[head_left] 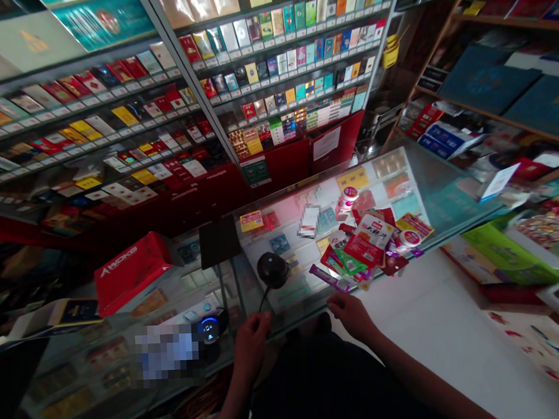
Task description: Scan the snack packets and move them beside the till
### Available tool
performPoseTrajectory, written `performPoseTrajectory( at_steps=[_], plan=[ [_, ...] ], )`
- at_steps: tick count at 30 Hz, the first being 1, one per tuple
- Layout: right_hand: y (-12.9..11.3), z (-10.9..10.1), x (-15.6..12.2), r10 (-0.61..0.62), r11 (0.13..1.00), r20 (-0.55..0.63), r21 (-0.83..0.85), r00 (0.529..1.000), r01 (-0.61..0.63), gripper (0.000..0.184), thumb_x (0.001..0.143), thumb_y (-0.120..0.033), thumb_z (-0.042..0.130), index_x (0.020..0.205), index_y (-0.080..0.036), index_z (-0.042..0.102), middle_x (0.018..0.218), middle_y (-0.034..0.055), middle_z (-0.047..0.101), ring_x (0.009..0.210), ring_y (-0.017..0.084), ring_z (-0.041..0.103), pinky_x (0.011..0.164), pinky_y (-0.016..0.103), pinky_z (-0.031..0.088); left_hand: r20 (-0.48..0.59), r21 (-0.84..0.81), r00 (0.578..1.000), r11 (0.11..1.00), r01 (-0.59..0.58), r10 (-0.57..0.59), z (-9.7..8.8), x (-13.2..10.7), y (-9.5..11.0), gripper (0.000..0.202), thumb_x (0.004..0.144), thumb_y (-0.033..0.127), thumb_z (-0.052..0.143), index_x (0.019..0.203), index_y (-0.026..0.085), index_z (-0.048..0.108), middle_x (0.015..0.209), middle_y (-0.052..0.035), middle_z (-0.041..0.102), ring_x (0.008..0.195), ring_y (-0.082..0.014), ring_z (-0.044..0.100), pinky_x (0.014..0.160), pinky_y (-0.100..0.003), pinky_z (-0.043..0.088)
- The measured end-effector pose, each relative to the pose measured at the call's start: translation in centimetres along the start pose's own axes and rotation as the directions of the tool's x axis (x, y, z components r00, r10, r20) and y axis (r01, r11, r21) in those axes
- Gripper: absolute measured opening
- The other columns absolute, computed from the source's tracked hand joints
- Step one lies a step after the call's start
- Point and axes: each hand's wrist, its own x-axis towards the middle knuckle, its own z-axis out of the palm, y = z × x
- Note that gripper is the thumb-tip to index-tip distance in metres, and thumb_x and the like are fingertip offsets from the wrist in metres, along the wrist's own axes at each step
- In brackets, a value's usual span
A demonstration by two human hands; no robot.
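My left hand (251,341) rests at the front edge of the glass counter (305,276), fingers curled, close to the black cable of a round black device (273,269); what it holds, if anything, is hidden. At the counter edge just right of it, my right hand (351,311) has its fingers bent down, a short way from a purple snack stick (329,278). Beyond that lies a pile of snack packets (369,246), red and green ones among them.
A red carton (131,271) and a scanner with a blue light (209,328) sit on the left counter. Wall shelves of cigarette packs (277,61) fill the back. Wooden shelves with boxes (487,83) stand at right; green boxes (508,255) sit by the white floor.
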Motion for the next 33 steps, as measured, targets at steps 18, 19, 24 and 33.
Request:
performPoseTrajectory(
  at_steps=[18,19,24,33],
  plan=[
    [2.8,-3.3,-2.5,0.128,0.990,-0.087,0.071,0.988,-0.122,0.034,0.080,-0.051,0.054,0.086,-0.022,0.070,0.077,0.0051,0.075,0.072,0.025,0.070,0.074,0.036,0.051,-0.177,-0.048,0.973,0.987,-0.156,0.145,-3.6,6.7,3.6,0.043,0.083,0.061,0.063,0.092,0.019,0.071,0.075,-0.0041,0.072,0.071,-0.0217,0.067,0.070,-0.033,0.050],
    [2.8,-3.2,-2.7,0.144,0.987,-0.101,0.083,0.984,-0.136,0.035,0.079,-0.052,0.054,0.086,-0.021,0.070,0.076,0.0052,0.075,0.071,0.025,0.070,0.073,0.036,0.051,-0.176,-0.022,0.967,0.981,-0.194,0.187,-4.3,8.4,4.2,0.042,0.083,0.059,0.063,0.094,0.019,0.072,0.077,-0.0046,0.073,0.073,-0.0220,0.068,0.072,-0.033,0.051],
    [3.3,-2.8,-4.0,0.210,0.970,-0.136,0.151,0.968,-0.189,0.041,0.075,-0.056,0.056,0.088,-0.021,0.072,0.080,0.0065,0.076,0.070,0.026,0.071,0.069,0.038,0.052,-0.139,0.259,0.925,0.915,-0.310,0.353,-6.8,17.0,7.1,0.034,0.085,0.044,0.065,0.106,0.018,0.072,0.098,-0.0081,0.078,0.089,-0.0234,0.071,0.083,-0.034,0.052],
    [5.5,-2.6,-6.4,0.301,0.942,-0.306,0.241,0.903,-0.233,0.046,0.071,-0.058,0.062,0.090,-0.019,0.076,0.076,0.0092,0.076,0.068,0.027,0.070,0.069,0.040,0.055,0.125,0.649,0.904,0.655,-0.386,0.408,-6.0,28.1,8.4,0.067,0.078,0.027,0.077,0.140,0.014,0.059,0.142,-0.0170,0.065,0.128,-0.0308,0.063,0.107,-0.037,0.046]
  ],
)
